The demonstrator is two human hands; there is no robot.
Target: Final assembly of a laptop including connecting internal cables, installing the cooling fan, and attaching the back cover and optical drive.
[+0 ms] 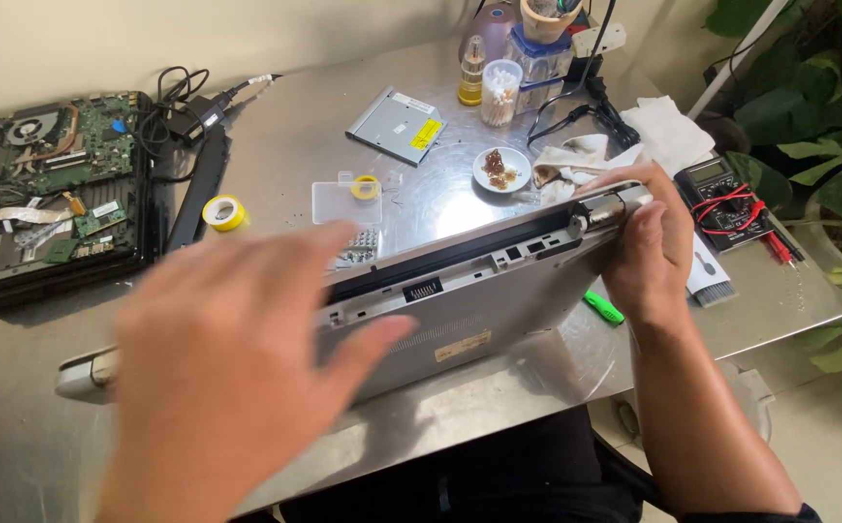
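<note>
Laptop: a silver laptop lies across the middle of the frame on the metal table, tipped up on its near edge so the hinge side and underside face the camera.
Right hand: the right hand, right of centre, is closed around the laptop's right hinge corner, fingers curled over the top edge and thumb behind, holding it tilted.
Left hand: the left hand fills the lower left of the frame, blurred, fingers spread wide, in front of the laptop's left half; whether it touches the case I cannot tell, and it holds nothing I can see.
Done so far: judging by the case, the bottom cover looks seated on the laptop, with the battery slot and its connector showing open along the hinge edge.
Left to do: loose screws lie by a clear plastic lid near the centre, so fastening looks unfinished.
Upper left: a second laptop, opened up, with its circuit board and fan bare.
Upper centre: a flat silver drive, a roll of yellow tape, a small white dish.
Right edge: a multimeter with red and black leads, and a green tool partly under the laptop.
</note>
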